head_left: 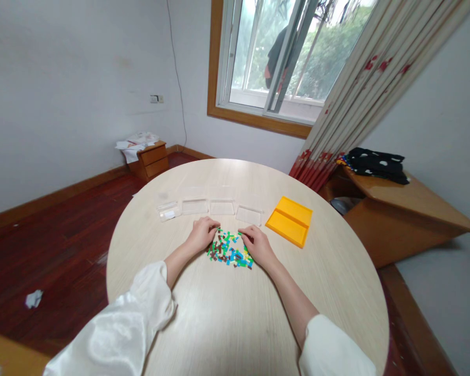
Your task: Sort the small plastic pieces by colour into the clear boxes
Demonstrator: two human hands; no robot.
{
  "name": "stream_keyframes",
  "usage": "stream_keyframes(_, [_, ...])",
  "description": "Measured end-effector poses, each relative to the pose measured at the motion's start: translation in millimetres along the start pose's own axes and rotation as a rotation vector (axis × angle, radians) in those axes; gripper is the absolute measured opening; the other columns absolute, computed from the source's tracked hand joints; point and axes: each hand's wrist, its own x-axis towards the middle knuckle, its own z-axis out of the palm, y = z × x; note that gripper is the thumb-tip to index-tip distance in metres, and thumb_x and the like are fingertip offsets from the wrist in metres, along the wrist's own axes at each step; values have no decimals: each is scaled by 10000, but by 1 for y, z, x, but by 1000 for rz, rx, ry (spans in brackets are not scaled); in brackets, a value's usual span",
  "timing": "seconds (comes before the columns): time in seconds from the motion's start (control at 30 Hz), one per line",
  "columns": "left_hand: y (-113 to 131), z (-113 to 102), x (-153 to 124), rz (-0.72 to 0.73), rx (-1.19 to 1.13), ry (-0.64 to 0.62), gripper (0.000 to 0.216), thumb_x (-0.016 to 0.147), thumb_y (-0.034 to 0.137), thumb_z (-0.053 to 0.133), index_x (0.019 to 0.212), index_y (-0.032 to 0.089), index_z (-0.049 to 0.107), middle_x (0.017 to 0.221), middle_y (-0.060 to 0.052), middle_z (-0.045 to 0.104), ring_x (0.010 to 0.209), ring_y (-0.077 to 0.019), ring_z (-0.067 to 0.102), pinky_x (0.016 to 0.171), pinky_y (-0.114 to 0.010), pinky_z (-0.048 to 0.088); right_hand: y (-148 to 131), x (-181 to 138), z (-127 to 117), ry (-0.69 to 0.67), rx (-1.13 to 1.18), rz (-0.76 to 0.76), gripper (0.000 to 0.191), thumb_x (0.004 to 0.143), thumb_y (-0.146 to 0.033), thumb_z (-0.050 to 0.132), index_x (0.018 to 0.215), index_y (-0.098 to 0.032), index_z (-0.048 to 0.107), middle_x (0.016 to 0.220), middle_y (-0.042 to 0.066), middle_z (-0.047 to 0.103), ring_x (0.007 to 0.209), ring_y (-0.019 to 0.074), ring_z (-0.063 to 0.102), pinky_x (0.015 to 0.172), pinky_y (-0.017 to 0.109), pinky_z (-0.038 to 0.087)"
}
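Observation:
A loose pile of small plastic building bricks point(225, 255) in green, blue, brown, yellow and white lies on the round table between my hands. My left hand point(203, 233) rests at the pile's upper left edge, thumb and fingers drawn together. A green bit shows by its fingertips, but whether it is held is too small to tell. On the opposite side, my right hand point(257, 245) pinches a small green brick point(239, 233) at the pile's upper right edge. Part of the pile is hidden under the right fingers.
Beyond my hands stand several clear plastic trays, including a left one point(168, 211) and a right one point(249, 214). A yellow two-part case point(290, 221) lies open at the right on the pale round table point(231, 324). A tilted wooden desk point(407, 209) stands past the table's right edge.

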Motion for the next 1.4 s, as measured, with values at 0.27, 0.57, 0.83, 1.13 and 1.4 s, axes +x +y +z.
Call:
stream_keyframes(0.27, [2,-10,-4,192,-138,-219,195,779,111,563,833,199,728,851,-32,678,845,-163,590,821,-276,418,-13,-3,-5,-147,76,-20,185,744,-122,562,815,-190,720,757,36,634,748,155,568,700,284,448])
stream_keyframes(0.57, [0,-8,-3,112,-309,-158,167,766,107,546,822,142,699,814,-40,666,760,-143,590,723,-244,454,-6,0,-2,-19,57,66,203,765,-162,501,831,-167,693,751,39,658,686,146,568,647,271,451])
stream_keyframes(0.83, [-1,-1,0,42,-321,-87,180,752,80,529,828,132,685,805,-44,680,724,-143,596,714,-257,464,10,1,2,149,-76,57,238,784,-137,451,817,-178,683,803,66,670,754,172,605,716,308,482])
stream_keyframes(1.13, [-5,0,1,-12,-271,67,129,742,124,562,804,132,675,750,-33,655,689,-143,578,674,-251,453,15,-1,0,268,-133,117,297,772,-113,388,872,-138,666,862,121,663,853,223,602,816,385,471])
stream_keyframes(1.4, [-4,-2,-1,45,-227,-55,163,725,167,591,861,142,677,709,-9,634,636,-125,543,646,-240,426,11,0,3,243,-84,115,242,742,-209,489,897,-147,664,776,75,654,716,194,591,708,341,490])
